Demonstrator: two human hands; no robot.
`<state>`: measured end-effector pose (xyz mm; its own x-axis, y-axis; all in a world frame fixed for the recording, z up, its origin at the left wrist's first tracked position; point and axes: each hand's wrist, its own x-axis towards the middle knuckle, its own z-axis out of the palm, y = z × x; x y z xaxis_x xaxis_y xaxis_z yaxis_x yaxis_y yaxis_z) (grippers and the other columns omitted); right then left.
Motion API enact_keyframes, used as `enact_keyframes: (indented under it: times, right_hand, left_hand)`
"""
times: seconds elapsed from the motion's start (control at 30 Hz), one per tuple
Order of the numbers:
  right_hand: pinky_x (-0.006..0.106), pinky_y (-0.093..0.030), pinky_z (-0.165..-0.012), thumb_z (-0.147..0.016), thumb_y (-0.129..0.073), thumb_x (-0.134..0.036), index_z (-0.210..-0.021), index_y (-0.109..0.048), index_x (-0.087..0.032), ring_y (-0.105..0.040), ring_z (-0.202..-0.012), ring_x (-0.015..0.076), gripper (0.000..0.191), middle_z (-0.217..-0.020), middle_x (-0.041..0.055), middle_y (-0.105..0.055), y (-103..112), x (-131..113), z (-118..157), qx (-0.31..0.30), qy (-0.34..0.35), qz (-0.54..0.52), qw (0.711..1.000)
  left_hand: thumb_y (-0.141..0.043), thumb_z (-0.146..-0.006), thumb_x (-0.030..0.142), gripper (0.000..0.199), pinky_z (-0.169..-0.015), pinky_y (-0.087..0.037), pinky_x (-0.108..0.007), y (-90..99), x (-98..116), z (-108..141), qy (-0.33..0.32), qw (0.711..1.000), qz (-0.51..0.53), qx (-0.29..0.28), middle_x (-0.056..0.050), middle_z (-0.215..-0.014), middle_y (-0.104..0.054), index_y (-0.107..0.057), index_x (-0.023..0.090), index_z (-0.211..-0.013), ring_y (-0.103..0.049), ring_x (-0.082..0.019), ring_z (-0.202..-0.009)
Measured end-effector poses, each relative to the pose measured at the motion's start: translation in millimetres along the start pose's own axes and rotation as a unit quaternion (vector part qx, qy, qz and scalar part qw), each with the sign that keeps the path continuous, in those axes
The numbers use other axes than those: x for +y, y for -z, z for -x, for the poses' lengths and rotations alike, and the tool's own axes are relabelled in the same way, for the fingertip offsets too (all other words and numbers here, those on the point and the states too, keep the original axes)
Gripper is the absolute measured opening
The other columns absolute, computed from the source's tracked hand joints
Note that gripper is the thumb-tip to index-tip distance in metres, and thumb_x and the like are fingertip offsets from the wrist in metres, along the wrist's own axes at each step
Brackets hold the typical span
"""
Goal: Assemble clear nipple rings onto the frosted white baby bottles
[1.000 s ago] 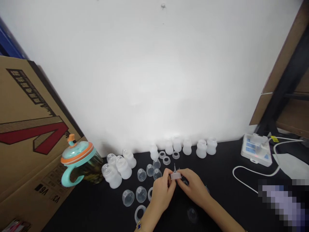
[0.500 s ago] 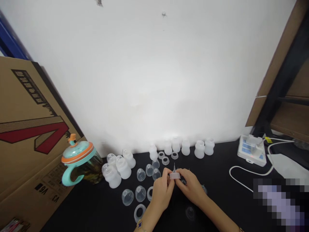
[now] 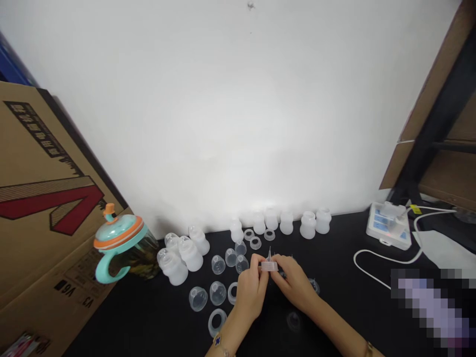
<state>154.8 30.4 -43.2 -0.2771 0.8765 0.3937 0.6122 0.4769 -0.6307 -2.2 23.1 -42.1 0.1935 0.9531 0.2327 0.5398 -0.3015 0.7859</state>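
Observation:
Between my left hand (image 3: 250, 288) and my right hand (image 3: 293, 281) is a translucent ring with a pointed clear nipple (image 3: 269, 266) standing up through it. Fingers of both hands pinch it from either side. Left of my hands lie several clear domed caps (image 3: 217, 293) and white rings (image 3: 217, 322). Smaller rings (image 3: 255, 242) sit behind the hands, near a row of open white bottles (image 3: 308, 225) along the wall. A few clear nipples (image 3: 293, 320) are on the black table, some partly hidden by my right hand.
Capped white bottles (image 3: 190, 254) stand at the left, beside a teal-handled pitcher (image 3: 128, 248) and a cardboard box (image 3: 40, 148). At the right are a power strip (image 3: 388, 225), a white cable (image 3: 386, 263) and a pixelated area (image 3: 431, 307).
The view has tilted and shifted slightly. Both hands still hold the ring and nipple, in nearly the same place.

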Motion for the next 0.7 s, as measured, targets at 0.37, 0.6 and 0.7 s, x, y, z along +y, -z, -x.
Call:
enact_keyframes:
  times: [0.37,0.6,0.7]
  right_hand:
    - [0.031,-0.043,-0.074,-0.100,-0.041,-0.031,-0.089,-0.057,-0.022,-0.059,-0.079,0.0202,0.022,-0.085,0.0029,-0.065,-1.5,4.4,1.8,-0.001,0.004,-0.008,1.000]
    - [0.030,-0.041,-0.072,-0.102,-0.038,-0.033,-0.082,-0.054,-0.021,-0.057,-0.075,0.0180,0.028,-0.080,0.0007,-0.063,0.4,1.1,-1.2,-0.018,0.000,-0.018,1.000]
    - [0.029,-0.039,-0.070,-0.100,-0.042,-0.036,-0.077,-0.053,-0.021,-0.056,-0.072,0.0171,0.030,-0.076,-0.0006,-0.062,4.9,-2.8,-2.8,-0.013,-0.013,-0.009,1.000]
  left_hand:
    - [-0.035,-0.100,0.032,0.023,-0.055,-0.032,-0.026,-2.4,-0.1,0.7,-0.021,1.000,-0.007,0.014,0.002,-0.063,-0.060,-0.053,0.023,-0.110,-0.058,-0.019,-0.053]
    - [-0.038,-0.098,0.038,0.026,-0.050,-0.034,-0.024,-2.4,0.4,-0.7,0.000,0.998,0.059,0.008,0.006,-0.053,-0.049,-0.055,0.021,-0.088,-0.052,-0.015,-0.046]
    - [-0.042,-0.094,0.042,0.031,-0.044,-0.034,-0.022,-3.6,0.9,-2.9,0.034,0.988,0.152,0.015,0.007,-0.050,-0.042,-0.055,0.019,-0.077,-0.045,-0.011,-0.041]
